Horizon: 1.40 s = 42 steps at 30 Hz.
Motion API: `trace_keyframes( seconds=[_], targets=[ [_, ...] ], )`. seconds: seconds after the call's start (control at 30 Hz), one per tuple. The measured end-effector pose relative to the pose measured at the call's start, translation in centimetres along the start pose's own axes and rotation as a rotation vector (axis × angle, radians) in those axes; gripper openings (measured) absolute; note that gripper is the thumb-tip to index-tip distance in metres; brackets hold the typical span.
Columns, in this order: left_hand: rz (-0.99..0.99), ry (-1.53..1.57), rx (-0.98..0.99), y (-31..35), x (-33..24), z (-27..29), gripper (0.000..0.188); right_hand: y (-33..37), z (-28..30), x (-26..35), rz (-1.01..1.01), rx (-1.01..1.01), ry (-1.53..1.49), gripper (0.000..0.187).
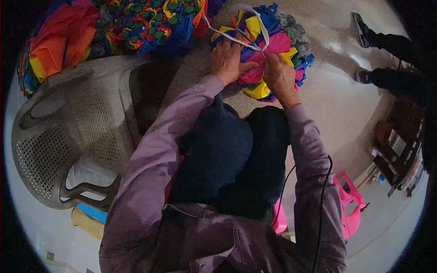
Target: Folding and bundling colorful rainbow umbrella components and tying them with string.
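A bundle of colourful folded cloth [276,44], in pink, yellow, blue and purple, lies in front of my knees. A white strap [263,28] loops over its top and crosses near the middle. My left hand [227,62] rests on the bundle's left side, thumb stretched away from the fingers; the fingertips are partly hidden by the strap and cloth. On the right, my right hand [279,76] is closed in a pinch on the strap just below the crossing.
A grey plastic chair [98,113] stands at my left. Behind it are more colourful cloth bundles [150,22] and a red-orange cloth pile [61,41]. Another person's legs [393,50] show at the far right, above a dark wooden rack [400,141]. A pink plastic chair [350,207] is at lower right.
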State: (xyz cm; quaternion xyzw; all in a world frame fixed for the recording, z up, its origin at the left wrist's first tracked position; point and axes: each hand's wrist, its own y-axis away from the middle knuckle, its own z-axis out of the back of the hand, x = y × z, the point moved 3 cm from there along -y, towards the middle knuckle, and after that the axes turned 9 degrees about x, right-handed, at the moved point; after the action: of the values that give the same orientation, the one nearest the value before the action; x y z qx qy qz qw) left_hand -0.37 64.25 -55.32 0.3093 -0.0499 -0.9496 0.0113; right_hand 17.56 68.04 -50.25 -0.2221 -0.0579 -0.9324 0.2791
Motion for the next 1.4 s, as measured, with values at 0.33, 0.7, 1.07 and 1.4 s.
trace_keyframes(
  seconds=[0.33,0.7,1.07,1.4],
  targets=[
    [0.041,0.015,0.12,-0.5,-0.4,0.2,0.109,-0.1,-0.4,-0.2,0.076,0.157,0.238,0.013],
    [0.064,0.006,0.064,-1.0,0.0,-0.7,0.106,-0.8,-1.4,-0.3,0.008,0.188,0.301,0.02],
    [0.042,-0.029,0.059,-1.1,0.4,-1.2,0.108,-0.6,-2.0,-1.7,0.023,0.177,0.235,0.024],
    [-0.006,-0.015,0.083,-2.6,-0.1,0.7,0.108,-2.3,0.0,-2.5,0.136,0.137,0.211,0.025]
  ],
)
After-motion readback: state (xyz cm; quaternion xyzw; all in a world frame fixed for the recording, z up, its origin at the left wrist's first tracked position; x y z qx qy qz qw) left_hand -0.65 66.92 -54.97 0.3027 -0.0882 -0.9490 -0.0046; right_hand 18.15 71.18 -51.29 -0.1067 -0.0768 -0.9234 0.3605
